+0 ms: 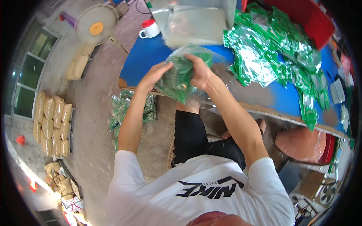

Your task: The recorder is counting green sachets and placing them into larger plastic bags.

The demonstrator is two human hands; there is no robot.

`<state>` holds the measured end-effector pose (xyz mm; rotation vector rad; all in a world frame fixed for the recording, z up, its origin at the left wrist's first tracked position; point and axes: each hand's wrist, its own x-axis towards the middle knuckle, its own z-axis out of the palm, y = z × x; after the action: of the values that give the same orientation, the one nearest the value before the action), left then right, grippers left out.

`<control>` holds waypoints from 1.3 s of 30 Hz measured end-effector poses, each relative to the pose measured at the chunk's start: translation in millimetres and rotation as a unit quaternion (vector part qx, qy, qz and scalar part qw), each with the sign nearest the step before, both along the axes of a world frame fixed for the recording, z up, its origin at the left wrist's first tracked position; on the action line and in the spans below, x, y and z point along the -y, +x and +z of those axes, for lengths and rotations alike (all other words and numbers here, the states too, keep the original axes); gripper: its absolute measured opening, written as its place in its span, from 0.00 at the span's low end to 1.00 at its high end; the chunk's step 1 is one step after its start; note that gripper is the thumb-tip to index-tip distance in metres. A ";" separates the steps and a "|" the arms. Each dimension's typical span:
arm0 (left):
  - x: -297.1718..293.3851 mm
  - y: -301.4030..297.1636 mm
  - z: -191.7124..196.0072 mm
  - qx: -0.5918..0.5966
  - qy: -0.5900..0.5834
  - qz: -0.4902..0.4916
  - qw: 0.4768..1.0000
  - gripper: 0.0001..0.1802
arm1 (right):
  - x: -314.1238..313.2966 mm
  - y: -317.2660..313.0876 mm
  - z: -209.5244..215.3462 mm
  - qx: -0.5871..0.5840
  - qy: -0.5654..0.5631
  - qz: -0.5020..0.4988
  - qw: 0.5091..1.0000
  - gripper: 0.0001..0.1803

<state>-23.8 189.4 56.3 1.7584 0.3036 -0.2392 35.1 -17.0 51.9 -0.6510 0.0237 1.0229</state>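
Above the near edge of the blue table, both hands hold a transparent plastic bag (180,75) packed with green printed packets. My left hand (151,78) grips the bag's left side, thumb along the top. On the opposite side, my right hand (200,73) presses with bent fingers near the bag's upper part. Loose transparent plastic spreads out to the right of that hand. Beneath the bag, some fingers of both hands are hidden. A wide heap of shiny green packets (260,52) lies on the table to the right.
On the blue table (141,56) stand a white mug with a red lid (150,28) and a transparent bin (200,26). A red tub (309,20) lies beyond the heap. Filled bags of green packets (132,107) sit on the floor, left of my legs. Tan sacks (52,120) are stacked farther left.
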 end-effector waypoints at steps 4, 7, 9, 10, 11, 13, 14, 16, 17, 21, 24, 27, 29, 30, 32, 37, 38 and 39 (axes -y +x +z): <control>2.2 -14.3 1.2 0.090 0.082 0.043 0.992 0.29 | 4.1 -20.6 8.7 -0.051 0.049 0.001 0.998 0.26; 24.1 -11.1 14.5 0.051 0.047 0.007 0.998 0.27 | 0.9 -34.2 -0.7 -0.139 0.126 -0.095 0.978 0.26; 32.6 -7.7 22.9 0.016 0.023 -0.006 1.000 0.25 | -18.9 -26.3 -2.3 -0.115 0.065 -0.115 0.985 0.27; 30.5 -7.0 19.2 0.034 0.040 0.001 0.999 0.25 | -12.6 -24.6 -4.3 -0.040 0.087 -0.063 0.993 0.29; 27.8 -6.7 14.7 0.053 0.055 0.008 0.997 0.25 | 0.7 -22.9 -7.0 -0.040 0.085 -0.065 0.993 0.29; 21.4 -9.3 5.6 0.056 0.092 0.000 0.994 0.25 | 38.1 -19.3 -8.4 0.234 -0.223 0.103 0.941 0.33; 19.9 -13.6 4.6 0.045 0.122 -0.030 0.991 0.30 | 61.7 -23.4 -1.4 0.267 -0.284 0.122 0.913 0.35; 15.1 -12.7 1.2 0.059 0.106 -0.078 0.990 0.39 | 88.9 -25.1 -1.5 0.301 -0.347 0.138 0.878 0.37; 11.4 -4.4 -3.5 0.060 0.103 -0.079 0.990 0.39 | 93.6 -24.5 -12.6 0.331 -0.383 0.072 0.859 0.37; 21.1 27.2 -17.0 0.121 0.048 -0.051 0.990 0.44 | 79.1 -29.5 -25.6 0.437 -0.466 -0.071 0.766 0.35; 35.3 42.6 -11.9 0.071 0.058 -0.136 0.986 0.40 | 87.4 -28.3 -27.0 0.505 -0.406 -0.083 0.757 0.32; 30.9 45.2 -15.1 0.018 -0.011 -0.103 0.994 0.38 | 90.4 -24.3 -52.9 0.577 -0.347 -0.250 0.696 0.29; 25.9 51.9 -11.1 0.022 -0.072 -0.137 0.988 0.37 | 79.8 -14.3 -51.8 0.488 -0.410 -0.398 0.659 0.27; 28.3 53.6 -11.1 0.017 -0.136 -0.168 0.976 0.37 | 68.3 -3.1 -59.7 0.443 -0.457 -0.344 0.690 0.26; 42.6 55.2 0.4 0.002 -0.113 -0.177 0.978 0.36 | 61.0 6.4 -61.8 0.479 -0.488 -0.341 0.645 0.23; -5.6 31.1 -11.5 0.068 0.074 -0.127 0.987 0.40 | 106.0 -35.3 -68.0 0.597 -0.365 -0.177 0.692 0.18; 0.9 21.6 -1.9 0.058 0.036 -0.183 0.981 0.40 | 111.4 -49.0 -60.9 0.553 -0.316 -0.140 0.758 0.17; 2.0 12.5 1.7 0.041 0.036 -0.184 0.981 0.40 | 106.3 -71.9 -48.7 0.500 -0.257 -0.093 0.822 0.17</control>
<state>-11.3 187.3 58.0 1.8826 -0.0769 -0.4242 -36.8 -123.2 3.2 -1.5957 -0.5680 0.3697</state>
